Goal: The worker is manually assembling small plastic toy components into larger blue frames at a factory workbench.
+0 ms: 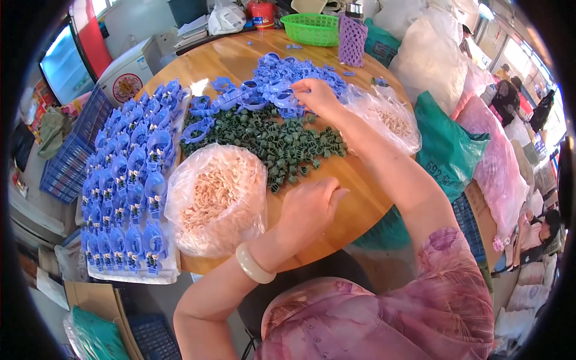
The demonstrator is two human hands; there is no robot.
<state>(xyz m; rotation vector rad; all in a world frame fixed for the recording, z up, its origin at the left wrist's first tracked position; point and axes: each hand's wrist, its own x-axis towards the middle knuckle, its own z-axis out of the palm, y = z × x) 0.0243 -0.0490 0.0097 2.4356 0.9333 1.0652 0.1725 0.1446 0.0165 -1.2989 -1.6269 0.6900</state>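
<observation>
My right hand [316, 99] reaches over a heap of blue plastic parts [279, 75] on the far side of the table, its fingers curled together; whether a piece is between them I cannot make out. Close to the table's near edge, my left hand [309, 207] is closed, thumb toward the right, and its contents are hidden. Just beyond it spreads a pile of small dark green ribbed plastic pieces [270, 141]. To its left stands an open clear bag of small cream-coloured pieces [219, 195]. A second such bag [390, 120] lies beneath my right forearm.
Rows of blue assembled pieces [129, 192] stand on a white board at the left. The round wooden table [366, 201] also carries a green basket [311, 29] and a purple knitted bottle cover [352, 42]. Large filled sacks [444, 144] crowd the right side.
</observation>
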